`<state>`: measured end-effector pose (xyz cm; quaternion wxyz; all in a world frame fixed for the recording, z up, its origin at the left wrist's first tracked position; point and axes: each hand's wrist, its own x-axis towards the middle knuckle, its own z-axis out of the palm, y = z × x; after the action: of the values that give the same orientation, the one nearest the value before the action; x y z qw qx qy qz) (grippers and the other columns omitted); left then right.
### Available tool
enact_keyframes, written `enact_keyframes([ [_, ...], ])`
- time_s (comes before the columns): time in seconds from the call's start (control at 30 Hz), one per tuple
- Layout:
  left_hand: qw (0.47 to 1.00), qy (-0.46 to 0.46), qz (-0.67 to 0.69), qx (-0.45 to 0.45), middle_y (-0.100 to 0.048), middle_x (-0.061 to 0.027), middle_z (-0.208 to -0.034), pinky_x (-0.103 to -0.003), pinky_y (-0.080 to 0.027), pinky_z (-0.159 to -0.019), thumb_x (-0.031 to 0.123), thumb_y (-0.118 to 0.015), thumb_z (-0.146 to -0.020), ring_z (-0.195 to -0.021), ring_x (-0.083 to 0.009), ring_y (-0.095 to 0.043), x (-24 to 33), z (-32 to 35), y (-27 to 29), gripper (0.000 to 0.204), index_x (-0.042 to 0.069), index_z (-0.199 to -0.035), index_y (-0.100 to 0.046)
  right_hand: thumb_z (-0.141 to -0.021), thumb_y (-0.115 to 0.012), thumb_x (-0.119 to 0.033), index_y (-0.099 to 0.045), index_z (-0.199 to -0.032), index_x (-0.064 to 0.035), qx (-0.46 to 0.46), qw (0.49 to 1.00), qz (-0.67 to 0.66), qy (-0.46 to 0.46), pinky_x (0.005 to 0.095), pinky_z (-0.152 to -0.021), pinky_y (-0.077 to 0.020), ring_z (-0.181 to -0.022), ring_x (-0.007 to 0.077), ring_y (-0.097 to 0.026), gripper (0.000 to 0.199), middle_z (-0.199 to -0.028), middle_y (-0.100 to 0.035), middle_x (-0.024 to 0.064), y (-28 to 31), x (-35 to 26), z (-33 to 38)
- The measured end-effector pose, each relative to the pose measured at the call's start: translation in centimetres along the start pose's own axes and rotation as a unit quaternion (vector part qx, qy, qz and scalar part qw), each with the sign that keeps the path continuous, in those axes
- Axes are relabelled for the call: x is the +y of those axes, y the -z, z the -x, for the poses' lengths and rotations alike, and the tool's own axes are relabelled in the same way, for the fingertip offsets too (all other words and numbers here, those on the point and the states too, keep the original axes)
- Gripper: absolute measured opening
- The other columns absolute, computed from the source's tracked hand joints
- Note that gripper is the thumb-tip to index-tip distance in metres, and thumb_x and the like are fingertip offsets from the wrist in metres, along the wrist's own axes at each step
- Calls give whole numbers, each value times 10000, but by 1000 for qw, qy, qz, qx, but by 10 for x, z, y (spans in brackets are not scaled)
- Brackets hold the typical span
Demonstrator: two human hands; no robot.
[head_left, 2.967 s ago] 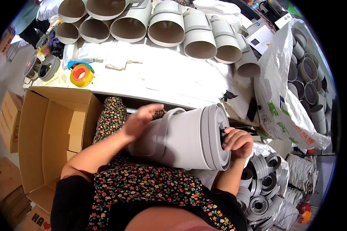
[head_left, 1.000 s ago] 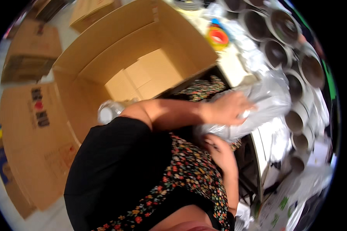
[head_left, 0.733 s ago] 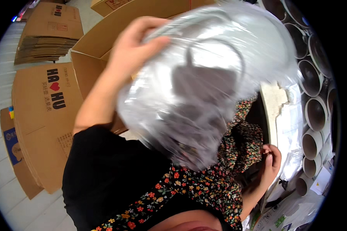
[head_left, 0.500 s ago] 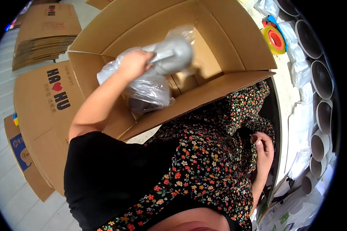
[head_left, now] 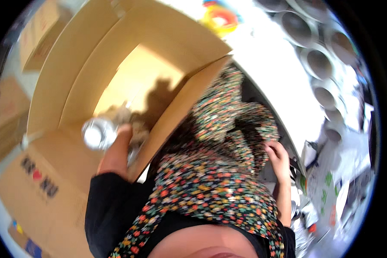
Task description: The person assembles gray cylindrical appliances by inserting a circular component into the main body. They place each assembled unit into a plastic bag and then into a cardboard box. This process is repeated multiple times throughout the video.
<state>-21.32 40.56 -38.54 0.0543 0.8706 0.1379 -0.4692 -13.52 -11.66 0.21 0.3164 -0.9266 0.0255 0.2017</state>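
Note:
Down in the near left corner of a large open cardboard box [head_left: 73,77] is my left hand [head_left: 124,131], its fingers hidden and smeared by motion. Beside it a pale, shiny cylinder [head_left: 98,134] in clear plastic shows its round end, blurred. I cannot tell whether my fingers grip it. More blurred plastic wrapping [head_left: 135,148] lies just right of that hand. My right hand [head_left: 278,158] hangs by the flowered apron [head_left: 219,176], fingers loosely bent, with nothing visible in them.
A white table [head_left: 262,73] runs along the right, with a yellow-red tape dispenser [head_left: 219,19] and several grey cylinders [head_left: 318,62]. White plastic bags [head_left: 327,189] stand at lower right. At left are flattened cartons [head_left: 6,109] and a printed box flap [head_left: 43,189].
My left hand has gone from above the box's middle, where it held a plastic-wrapped grey cylinder, down into the near left corner. The whole view has turned and shifted. My right hand stays by the apron.

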Motion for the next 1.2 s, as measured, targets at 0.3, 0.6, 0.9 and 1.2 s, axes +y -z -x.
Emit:
enact_keyframes([
  [0.3,868,-313,247,296,-624,-195,-1004,-363,-483,-819,130,-564,-832,-909,-313,-613,133,129,204,300,19,-1110,-582,-849,-615,-203,-339,-1331,-23,386,837,-372,113,300,-823,-441,-961,153,-508,584,-1097,-485,91,163,1,-156],
  [0.6,767,-418,456,172,-628,-132,-1019,-275,-475,-835,25,-527,-878,-942,-175,-603,202,217,304,262,-55,-1127,-539,-768,-665,-180,-480,-1158,11,444,742,-495,85,248,-520,-457,-612,130,-521,471,-886,-556,92,297,30,-320],
  [0.9,698,-565,425,113,-622,-126,-1025,-290,-459,-864,-3,-510,-880,-946,-172,-595,296,288,357,239,-54,-1111,-538,-843,-496,-52,-518,-1145,5,356,737,-557,140,313,-686,-521,-806,201,-612,308,-1029,-591,111,229,94,-161],
  [1.2,677,-698,189,139,-427,-142,-1335,-380,-318,-1011,570,-643,-724,-1180,-265,-437,399,331,317,876,3,-1332,-365,-733,-597,-44,-642,-847,-23,185,936,-180,241,282,-771,-453,-840,175,-583,124,-834,-632,78,161,83,29],
])
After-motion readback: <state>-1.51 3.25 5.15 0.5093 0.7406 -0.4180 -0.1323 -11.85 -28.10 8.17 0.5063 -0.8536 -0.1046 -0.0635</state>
